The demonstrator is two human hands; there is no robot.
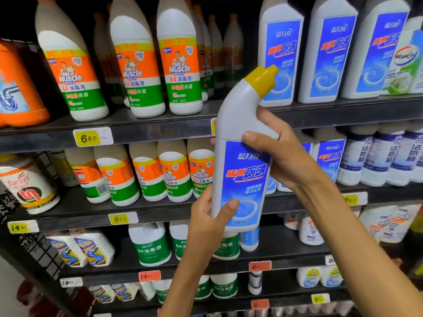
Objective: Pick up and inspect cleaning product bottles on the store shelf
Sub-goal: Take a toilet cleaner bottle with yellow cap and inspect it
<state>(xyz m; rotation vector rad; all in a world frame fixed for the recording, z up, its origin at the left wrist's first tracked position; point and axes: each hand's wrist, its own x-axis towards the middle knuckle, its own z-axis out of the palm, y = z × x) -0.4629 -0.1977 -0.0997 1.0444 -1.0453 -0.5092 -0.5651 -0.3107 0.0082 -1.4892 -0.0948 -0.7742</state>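
Centre-right of the frame, a white toilet-cleaner bottle (240, 156) with a yellow angled cap (261, 81) is held clear of the shelves (142, 131), blue label facing the camera. The right hand (281, 152) wraps its shoulder just below the bent neck, thumb across the label's top edge; the left hand (210, 216) cups the lower left corner, thumb pressed on the label. Judging by its size, it is likely fairly heavy if full, with stiff, smooth plastic walls that could slip, so the narrowed waist and base look like the safest holds.
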